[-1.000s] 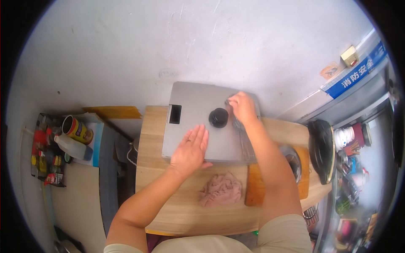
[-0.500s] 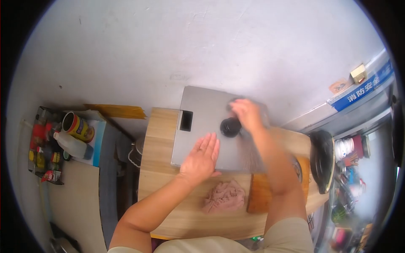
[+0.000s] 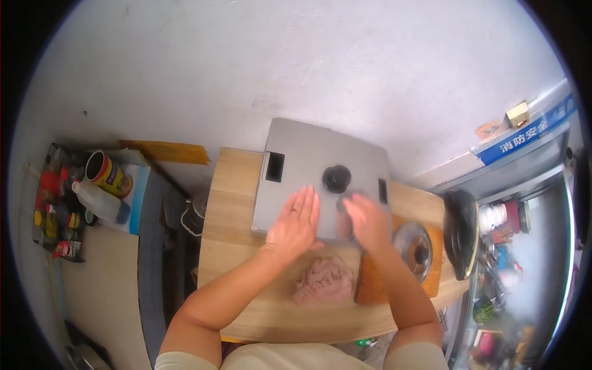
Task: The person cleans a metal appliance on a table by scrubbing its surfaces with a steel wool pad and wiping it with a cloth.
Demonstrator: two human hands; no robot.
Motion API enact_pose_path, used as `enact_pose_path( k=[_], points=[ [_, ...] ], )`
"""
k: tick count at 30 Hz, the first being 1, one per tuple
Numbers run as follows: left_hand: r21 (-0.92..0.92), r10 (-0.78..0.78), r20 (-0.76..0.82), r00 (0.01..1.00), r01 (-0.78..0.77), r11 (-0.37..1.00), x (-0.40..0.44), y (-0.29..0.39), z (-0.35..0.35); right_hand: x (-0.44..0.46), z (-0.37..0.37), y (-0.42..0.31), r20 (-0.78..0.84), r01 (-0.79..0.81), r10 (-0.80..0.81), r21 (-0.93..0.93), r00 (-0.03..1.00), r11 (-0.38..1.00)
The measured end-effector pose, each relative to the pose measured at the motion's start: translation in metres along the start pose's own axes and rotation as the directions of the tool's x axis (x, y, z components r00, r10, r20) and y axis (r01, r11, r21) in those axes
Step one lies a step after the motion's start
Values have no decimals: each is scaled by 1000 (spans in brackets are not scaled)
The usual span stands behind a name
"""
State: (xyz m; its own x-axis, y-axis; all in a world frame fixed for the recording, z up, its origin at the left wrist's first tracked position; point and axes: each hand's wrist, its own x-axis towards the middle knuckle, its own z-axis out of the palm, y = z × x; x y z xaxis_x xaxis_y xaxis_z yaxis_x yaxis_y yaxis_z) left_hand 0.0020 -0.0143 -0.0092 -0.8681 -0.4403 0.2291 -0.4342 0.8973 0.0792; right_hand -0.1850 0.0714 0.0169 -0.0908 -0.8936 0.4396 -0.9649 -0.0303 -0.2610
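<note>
A grey, nearly square metal lid (image 3: 302, 145) with a round black knob (image 3: 337, 179) lies on the wooden table (image 3: 231, 203). It has a dark rectangular recess near its left edge and another near its right. My left hand (image 3: 294, 222) rests flat at the lid's front edge, fingers stretched out, holding nothing. Over the front right part of the lid, my right hand (image 3: 368, 223) is blurred, its fingers bent around a small dark grey pad (image 3: 343, 201) against the surface. Motion smear hides the pad's exact kind.
A crumpled pink cloth (image 3: 324, 280) lies in front of the lid. To the right, a glass pot lid (image 3: 413, 251) rests on a wooden cutting board (image 3: 370, 283), beside a black pan-like item (image 3: 459, 234). Bottles and jars (image 3: 102, 203) stand on the left counter.
My right hand has moved with the dark pad from behind the knob toward the lid's front right. My left hand stays on the lid. The view has shifted slightly.
</note>
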Motion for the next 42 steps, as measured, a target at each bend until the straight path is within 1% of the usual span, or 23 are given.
enact_pose_path(
  k=[1,4,5,7,10,13,16,18,21,22,25,26,29,30,33,34,36,37,39,40,42],
  points=[
    [-28,-5,-35,999,4,1000,-2,0,1,-4,0,-15,32,25,-25,18,999,1000],
    [-127,81,-176,981,-104,986,-6,-3,-1,12,18,-42,52,31,-41,176,998,984],
    [-167,76,-302,950,-131,977,-9,-3,3,22,24,-48,32,66,-72,174,997,982],
    [-233,48,-534,844,-201,952,-15,-5,18,46,37,-51,-10,130,-131,171,991,977],
    [-220,19,-616,787,-195,956,-37,-18,26,69,63,-38,14,164,-164,-27,986,986],
    [-209,-60,-651,757,-103,972,-55,-29,30,96,77,-38,40,81,-77,-106,996,991],
    [-319,-92,-673,734,-175,931,-58,-36,34,96,86,-31,25,220,-220,-207,975,953],
    [-359,-123,-697,706,-196,912,-57,-36,38,65,62,-55,123,255,-250,-25,960,967],
    [-396,-160,-724,671,-214,893,-55,-39,48,42,47,-81,266,272,-311,174,912,946],
    [-411,-168,-725,668,-223,884,-58,-36,51,51,57,-68,196,370,-364,8,911,929],
    [-417,-137,-700,701,-246,875,-60,-40,51,93,71,-49,106,175,-182,69,978,982],
    [-391,-126,-715,688,-243,888,-60,-44,50,86,77,-50,51,379,-376,-106,925,919],
    [-357,-120,-742,660,-237,904,-60,-39,47,70,62,-85,60,293,-303,129,951,947],
    [-350,-116,-744,658,-236,906,-60,-41,44,72,63,-84,63,312,-318,94,946,945],
    [-367,-118,-728,675,-238,899,-63,-40,46,85,70,-83,27,233,-234,26,972,972],
    [-367,-116,-726,678,-240,899,-61,-43,47,83,70,-84,21,273,-274,34,962,961],
    [-319,-82,-758,647,-259,912,-59,-45,52,70,69,-86,5,357,-358,54,934,933],
    [-302,-67,-771,633,-271,914,-59,-44,54,63,66,-90,41,350,-361,172,932,921],
    [-328,-68,-762,644,-292,898,-58,-46,52,53,58,-96,112,308,-378,395,919,865],
    [-341,-64,-757,651,-308,888,-58,-45,52,54,62,-91,125,314,-363,299,924,901],
    [-333,-76,-761,645,-286,899,-58,-43,53,64,74,-76,143,320,-331,98,933,942]
  ],
)
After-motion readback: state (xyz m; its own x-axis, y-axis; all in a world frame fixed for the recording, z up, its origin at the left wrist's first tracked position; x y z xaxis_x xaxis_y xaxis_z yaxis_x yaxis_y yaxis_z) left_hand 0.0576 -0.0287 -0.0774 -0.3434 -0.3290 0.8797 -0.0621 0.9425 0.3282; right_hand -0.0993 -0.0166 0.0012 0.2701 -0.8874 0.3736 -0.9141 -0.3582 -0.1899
